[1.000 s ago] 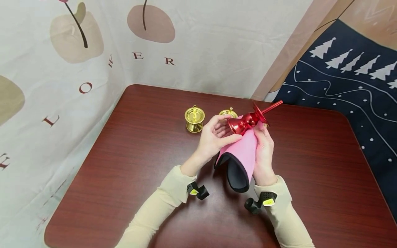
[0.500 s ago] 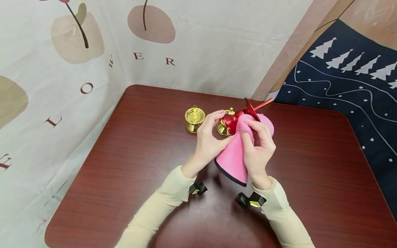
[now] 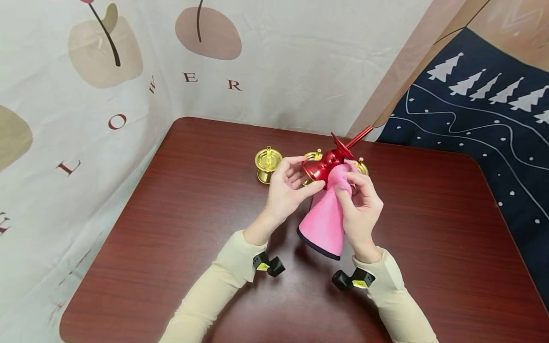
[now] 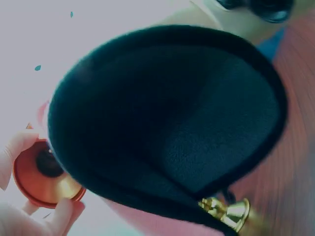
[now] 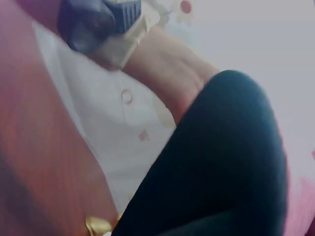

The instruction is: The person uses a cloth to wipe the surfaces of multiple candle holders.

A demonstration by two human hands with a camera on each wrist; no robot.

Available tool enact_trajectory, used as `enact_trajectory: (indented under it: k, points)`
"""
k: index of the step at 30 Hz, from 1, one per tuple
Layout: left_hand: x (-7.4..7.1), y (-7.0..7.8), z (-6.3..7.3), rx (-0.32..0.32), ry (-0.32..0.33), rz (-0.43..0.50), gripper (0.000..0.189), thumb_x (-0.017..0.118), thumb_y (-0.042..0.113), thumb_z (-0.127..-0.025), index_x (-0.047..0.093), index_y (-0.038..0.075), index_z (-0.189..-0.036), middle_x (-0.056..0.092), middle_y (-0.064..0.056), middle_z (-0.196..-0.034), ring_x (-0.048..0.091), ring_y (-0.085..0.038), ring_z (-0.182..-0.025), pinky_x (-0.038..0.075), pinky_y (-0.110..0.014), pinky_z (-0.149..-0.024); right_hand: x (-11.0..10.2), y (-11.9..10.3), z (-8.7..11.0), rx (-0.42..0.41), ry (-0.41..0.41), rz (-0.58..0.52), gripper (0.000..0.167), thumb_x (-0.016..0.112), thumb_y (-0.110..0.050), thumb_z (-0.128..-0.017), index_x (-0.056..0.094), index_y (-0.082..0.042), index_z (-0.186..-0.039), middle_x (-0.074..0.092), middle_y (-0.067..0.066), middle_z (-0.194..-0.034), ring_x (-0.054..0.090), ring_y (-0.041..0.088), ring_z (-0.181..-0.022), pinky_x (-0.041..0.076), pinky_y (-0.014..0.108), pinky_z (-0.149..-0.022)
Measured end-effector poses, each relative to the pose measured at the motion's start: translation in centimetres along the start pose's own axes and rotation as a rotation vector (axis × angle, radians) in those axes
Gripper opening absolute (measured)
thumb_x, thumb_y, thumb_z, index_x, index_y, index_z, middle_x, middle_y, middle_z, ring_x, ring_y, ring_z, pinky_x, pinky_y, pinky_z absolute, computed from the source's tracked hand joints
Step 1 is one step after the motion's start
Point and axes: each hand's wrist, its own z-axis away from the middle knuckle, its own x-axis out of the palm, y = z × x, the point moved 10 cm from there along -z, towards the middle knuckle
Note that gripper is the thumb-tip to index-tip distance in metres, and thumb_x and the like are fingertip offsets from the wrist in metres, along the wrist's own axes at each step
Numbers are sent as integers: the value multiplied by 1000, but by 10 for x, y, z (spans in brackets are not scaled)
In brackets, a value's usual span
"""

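Observation:
A shiny red metal candle holder (image 3: pixel 319 167) with a flared base, a dish and a long thin stem is tilted above the table, its stem toward the upper right. My left hand (image 3: pixel 284 193) holds it by the base between thumb and fingers. The hollow underside of the base (image 4: pixel 47 179) shows in the left wrist view. Bunched in my right hand (image 3: pixel 362 212) is a pink cloth (image 3: pixel 322 228) with a black edge, pressed to the holder's middle just below the dish. The cloth's dark underside (image 4: pixel 167 108) fills much of the left wrist view and hides the right fingers there.
On the reddish-brown table (image 3: pixel 180 200) a gold candle holder (image 3: pixel 268 162) stands left of my hands. Behind the red one, a second gold holder (image 3: pixel 315 156) and a third (image 3: pixel 362 166) are partly hidden. Printed fabric (image 3: pixel 309 71) hangs behind the table.
Over the last second my right hand has turned and wrapped the cloth against the red holder's middle. The holder has shifted left and slightly up, and the cloth's dark underside has turned out of the head view.

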Motion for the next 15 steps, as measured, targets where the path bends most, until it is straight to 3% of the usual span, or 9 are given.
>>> enact_trajectory:
  k: [5,9,12,15]
  points:
    - [4,-16,1,-195,-24,109,43,62,-11,-79,49,-11,-120,60,-28,-113,64,-17,-94,50,-29,-85,-15,32,11,345,172,-181,22,59,0,-88,66,-7,-108,64,6,-100,58,16,-86,49,21,-75]
    - [9,-22,3,-287,-77,126,40,61,-7,-83,51,-9,-122,61,-29,-112,65,-13,-91,50,-26,-82,-16,54,20,620,218,-237,23,53,-9,-93,66,-13,-112,64,3,-101,58,15,-90,48,21,-77]
    - [11,-24,4,-321,-131,104,40,60,-5,-85,51,-9,-123,61,-29,-110,65,-10,-87,50,-29,-84,-14,62,18,715,169,-229,22,50,-14,-95,68,-17,-108,63,0,-98,56,14,-91,45,20,-78]
    - [14,-23,5,-344,-181,120,38,58,-6,-85,50,-12,-122,63,-27,-107,64,-7,-82,49,-37,-88,-14,67,8,709,80,-139,28,47,-9,-95,71,-22,-88,63,-6,-85,53,8,-84,42,16,-75]
